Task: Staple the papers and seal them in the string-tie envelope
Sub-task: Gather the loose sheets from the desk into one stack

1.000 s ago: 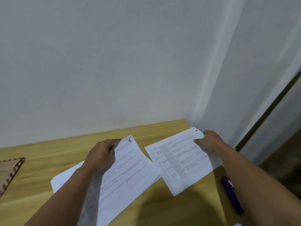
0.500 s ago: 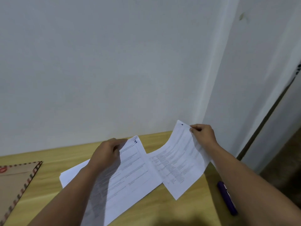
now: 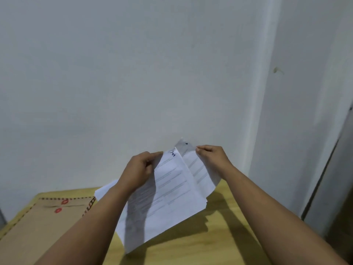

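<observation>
Between the left hand (image 3: 138,172) and right hand (image 3: 212,158) — the papers (image 3: 172,190), gripped.

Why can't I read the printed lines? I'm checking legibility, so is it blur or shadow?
Head view: both. The front sheet is soft, its print only grey streaks, and the left hand throws a dark shadow down it. The sheet behind, pinched by the right hand, is dimmer.
</observation>
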`<state>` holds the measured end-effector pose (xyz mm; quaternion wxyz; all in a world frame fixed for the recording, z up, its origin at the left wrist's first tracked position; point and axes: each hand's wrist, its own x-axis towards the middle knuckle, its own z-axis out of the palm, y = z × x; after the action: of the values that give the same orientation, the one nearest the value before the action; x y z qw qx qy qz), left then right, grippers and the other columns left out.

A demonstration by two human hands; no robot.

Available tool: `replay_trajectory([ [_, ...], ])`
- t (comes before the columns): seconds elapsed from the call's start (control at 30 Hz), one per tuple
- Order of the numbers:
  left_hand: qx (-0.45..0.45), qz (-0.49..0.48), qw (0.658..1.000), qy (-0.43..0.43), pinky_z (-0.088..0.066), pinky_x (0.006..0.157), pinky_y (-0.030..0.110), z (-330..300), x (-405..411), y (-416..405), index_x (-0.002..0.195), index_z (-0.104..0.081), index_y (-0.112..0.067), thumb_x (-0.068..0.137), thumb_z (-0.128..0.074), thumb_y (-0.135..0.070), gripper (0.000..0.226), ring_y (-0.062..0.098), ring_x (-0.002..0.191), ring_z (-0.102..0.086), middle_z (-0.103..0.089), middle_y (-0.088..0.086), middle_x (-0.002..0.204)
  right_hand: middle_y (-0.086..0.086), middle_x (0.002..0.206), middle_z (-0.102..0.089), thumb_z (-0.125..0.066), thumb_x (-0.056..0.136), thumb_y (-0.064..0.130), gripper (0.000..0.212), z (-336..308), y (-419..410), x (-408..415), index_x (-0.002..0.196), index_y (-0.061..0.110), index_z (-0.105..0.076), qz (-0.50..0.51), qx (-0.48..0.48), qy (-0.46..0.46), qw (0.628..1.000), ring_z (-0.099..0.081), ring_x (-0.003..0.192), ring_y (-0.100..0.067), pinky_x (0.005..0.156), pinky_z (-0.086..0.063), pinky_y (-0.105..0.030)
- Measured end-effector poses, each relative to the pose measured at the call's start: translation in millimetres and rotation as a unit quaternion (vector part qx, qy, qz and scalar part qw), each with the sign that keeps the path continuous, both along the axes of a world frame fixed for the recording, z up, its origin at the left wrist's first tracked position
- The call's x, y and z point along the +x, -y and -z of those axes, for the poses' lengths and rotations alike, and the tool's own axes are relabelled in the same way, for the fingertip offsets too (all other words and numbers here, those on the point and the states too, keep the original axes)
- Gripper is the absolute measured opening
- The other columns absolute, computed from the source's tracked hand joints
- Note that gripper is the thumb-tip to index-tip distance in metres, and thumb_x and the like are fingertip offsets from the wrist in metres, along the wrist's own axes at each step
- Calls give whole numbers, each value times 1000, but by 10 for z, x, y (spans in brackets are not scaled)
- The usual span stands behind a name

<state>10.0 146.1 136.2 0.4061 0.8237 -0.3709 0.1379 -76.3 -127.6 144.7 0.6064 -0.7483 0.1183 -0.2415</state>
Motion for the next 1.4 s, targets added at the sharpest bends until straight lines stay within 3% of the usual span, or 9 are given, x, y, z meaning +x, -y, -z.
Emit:
replay_trajectory([
  [0.07,-21,-8,1000,4,-43,72,17,-88,-74,-48,126,-70,-33,87,-49,9,62,9,79,-58,-64,-6,82,11,101,-79,-74,97,21,9,-57,-216,-21,96,26,-81,-36,22,-15,999,-73,99,-6,89,-55,-22],
  [0.23,-40,-33,999,17,-47,73,30,-181,-196,-135,127,-69,-38,89,-48,7,62,14,79,-59,-63,-1,82,-5,107,-82,-68,101,24,17,-175,-626,-125,108,17,-82,-134,83,-44,986,-78,99,-22,90,-60,-37],
  [0.4,-45,-55,997,31,-50,74,35,-265,-323,-191,120,-49,-64,91,-48,-1,70,18,83,-61,-66,3,86,-5,103,-82,-70,100,25,15,-227,-817,-177,103,18,-83,-129,81,-4,988,-77,88,-17,78,-59,-29],
  [0.57,-38,-85,995,20,-54,75,46,-243,-304,-264,110,-61,-45,86,-44,-1,53,20,80,-59,-64,4,81,-2,93,-82,-79,92,10,8,-154,-845,-165,98,14,-82,-109,37,32,993,-77,82,-13,73,-58,-23],
  [0.77,-37,-81,996,9,-53,78,37,-201,-302,-306,113,-52,-67,89,-46,-2,70,17,87,-62,-68,-2,90,-12,99,-82,-81,87,3,20,-87,-858,-122,105,11,-81,-107,60,7,992,-78,85,-24,73,-60,-30],
  [0.93,-30,-65,997,-25,-51,79,32,-117,-242,-317,125,-69,-41,95,-53,-6,49,12,88,-63,-68,-6,93,-14,106,-81,-70,92,-3,28,-95,-814,-143,114,11,-79,-174,91,-94,976,-78,89,-29,71,-61,-35],
  [1.13,-5,-39,999,-33,-43,69,22,7,-211,-317,108,-73,-49,91,-50,1,57,7,81,-60,-68,-10,89,-17,112,-79,-67,100,10,22,36,-719,-113,119,3,-76,-217,66,-193,955,-75,108,-40,96,-60,-50],
  [1.23,-1,-41,998,-53,-43,70,21,103,-173,-304,123,-71,-40,93,-52,0,53,6,84,-60,-67,-11,89,-15,113,-79,-67,102,17,24,142,-694,-120,120,5,-76,-220,57,-211,951,-76,107,-37,99,-59,-51],
  [1.4,6,-36,997,-67,-43,70,18,326,-176,-299,123,-70,-38,94,-55,-2,49,2,83,-60,-68,-11,87,-16,109,-80,-74,95,9,24,320,-713,-146,118,4,-75,-201,63,-205,956,-77,103,-38,96,-61,-51],
])
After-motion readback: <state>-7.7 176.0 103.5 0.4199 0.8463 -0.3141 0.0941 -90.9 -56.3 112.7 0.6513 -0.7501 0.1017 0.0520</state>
